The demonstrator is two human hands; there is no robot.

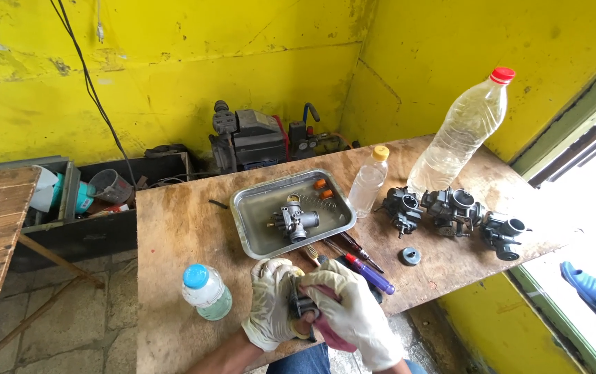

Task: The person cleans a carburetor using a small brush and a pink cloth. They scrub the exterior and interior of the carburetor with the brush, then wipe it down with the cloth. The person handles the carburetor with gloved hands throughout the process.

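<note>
Both my hands wear dirty white gloves at the front edge of a plywood table (180,228). My left hand (270,305) grips a small dark carburetor part (301,303). Pressed against that part is my right hand (357,312), which holds a pink rag (329,331). Just beyond my hands sits a metal tray (260,208) with a grey carburetor (295,221) and small orange pieces (323,189) in it. Screwdrivers with purple and red handles (367,271) lie beside my right hand.
A blue-capped bottle (205,291) stands left of my hands. A small yellow-capped bottle (368,183) and a tall red-capped bottle (461,135) stand behind the tray. Three dark carburetors (454,211) and a round cap (409,256) lie at right. An engine (256,142) and a parts crate (97,190) sit by the wall.
</note>
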